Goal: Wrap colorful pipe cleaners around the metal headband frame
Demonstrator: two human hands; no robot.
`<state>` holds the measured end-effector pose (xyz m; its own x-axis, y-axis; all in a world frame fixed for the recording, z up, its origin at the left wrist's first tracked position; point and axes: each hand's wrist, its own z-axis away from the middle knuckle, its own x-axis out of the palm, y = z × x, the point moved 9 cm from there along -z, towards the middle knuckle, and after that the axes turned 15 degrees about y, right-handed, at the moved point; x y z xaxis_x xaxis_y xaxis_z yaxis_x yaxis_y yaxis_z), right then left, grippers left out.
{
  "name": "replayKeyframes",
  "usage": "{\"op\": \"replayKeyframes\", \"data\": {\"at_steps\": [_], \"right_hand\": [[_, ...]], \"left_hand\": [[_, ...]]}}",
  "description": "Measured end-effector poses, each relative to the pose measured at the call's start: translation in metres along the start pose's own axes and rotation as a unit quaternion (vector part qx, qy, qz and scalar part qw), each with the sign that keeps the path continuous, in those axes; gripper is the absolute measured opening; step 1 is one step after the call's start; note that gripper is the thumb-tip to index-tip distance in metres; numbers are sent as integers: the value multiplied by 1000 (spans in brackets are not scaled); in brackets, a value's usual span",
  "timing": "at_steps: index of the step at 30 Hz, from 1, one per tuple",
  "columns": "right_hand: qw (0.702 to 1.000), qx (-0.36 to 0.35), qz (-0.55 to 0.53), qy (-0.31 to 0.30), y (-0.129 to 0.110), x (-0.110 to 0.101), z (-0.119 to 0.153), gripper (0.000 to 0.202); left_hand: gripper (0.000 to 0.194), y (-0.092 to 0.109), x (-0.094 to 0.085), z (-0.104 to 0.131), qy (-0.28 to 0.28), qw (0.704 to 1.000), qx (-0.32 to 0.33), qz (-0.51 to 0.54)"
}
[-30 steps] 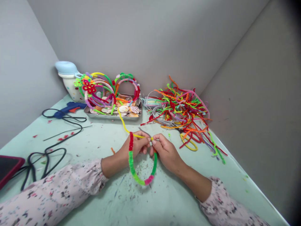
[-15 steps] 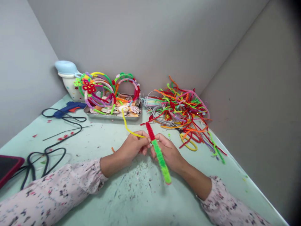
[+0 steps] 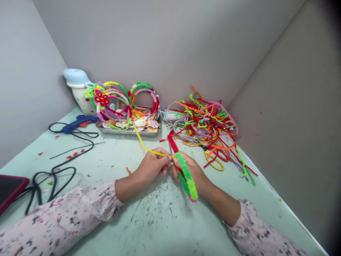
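Note:
Over the middle of the table, my left hand is closed, its fingers pinching a yellow pipe cleaner whose free end rises toward the tray. Close beside it, my right hand is closed around a headband wrapped in red and green fuzzy pipe cleaner. The band is tilted, its red end up and its bright green curve pointing down toward me. The yellow strand meets the band between the fingertips of both hands. My right fingertips are partly hidden behind the band.
Behind are a metal tray with shells and wrapped headbands, and a pile of pipe cleaners. On the left lie a blue glue gun, a black cable and a red-edged device. A lidded cup stands behind.
The headband has turned in my right hand, so its far side now shows. The yellow pipe cleaner's free end has shifted slightly left.

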<state>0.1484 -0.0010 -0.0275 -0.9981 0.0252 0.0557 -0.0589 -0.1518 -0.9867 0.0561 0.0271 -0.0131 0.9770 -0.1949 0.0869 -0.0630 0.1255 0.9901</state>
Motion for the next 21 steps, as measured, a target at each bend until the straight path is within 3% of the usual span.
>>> {"op": "replayKeyframes", "data": {"at_steps": [5, 11, 21], "right_hand": [[998, -30, 55, 23, -9, -1, 3, 26], [995, -57, 71, 42, -16, -4, 4, 19], [999, -23, 22, 19, -6, -4, 1, 20]], "left_hand": [[12, 1, -2, 1, 17, 1000, -19, -17], [15, 1, 1, 2, -12, 1000, -12, -9], [10, 2, 2, 2, -21, 1000, -4, -22]]}}
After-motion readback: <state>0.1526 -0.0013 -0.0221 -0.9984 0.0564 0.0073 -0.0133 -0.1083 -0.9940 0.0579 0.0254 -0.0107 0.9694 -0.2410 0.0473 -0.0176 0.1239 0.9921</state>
